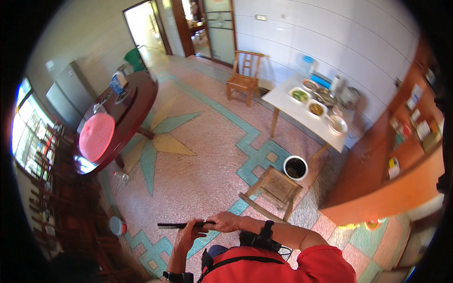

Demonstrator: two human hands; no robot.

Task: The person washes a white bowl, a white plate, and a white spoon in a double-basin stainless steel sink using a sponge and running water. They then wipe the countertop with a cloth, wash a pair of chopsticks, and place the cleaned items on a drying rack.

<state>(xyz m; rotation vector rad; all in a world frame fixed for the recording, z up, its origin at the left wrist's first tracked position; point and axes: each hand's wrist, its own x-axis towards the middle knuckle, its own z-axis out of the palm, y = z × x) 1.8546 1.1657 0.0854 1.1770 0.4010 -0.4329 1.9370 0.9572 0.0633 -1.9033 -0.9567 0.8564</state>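
Observation:
Black chopsticks (171, 225) stretch sideways in front of my body, held level in both hands. My left hand (191, 234) has its fingers wrapped around their middle. My right hand (225, 222) closes over their right end, close beside the left. How many sticks there are is hard to tell. Below the hands lies the patterned stone floor (208, 169). The nearest piece of furniture is a wooden chair (277, 187), just ahead and to the right.
A white bucket with dark contents (296, 168) stands behind that chair. Dishes of food (300, 95) sit on a white table (283, 97). Leftward, a round dark table (141, 109) bears a pink food cover (97, 137). A wooden cabinet (357, 177) rises at right; another chair (243, 83) stands by the wall.

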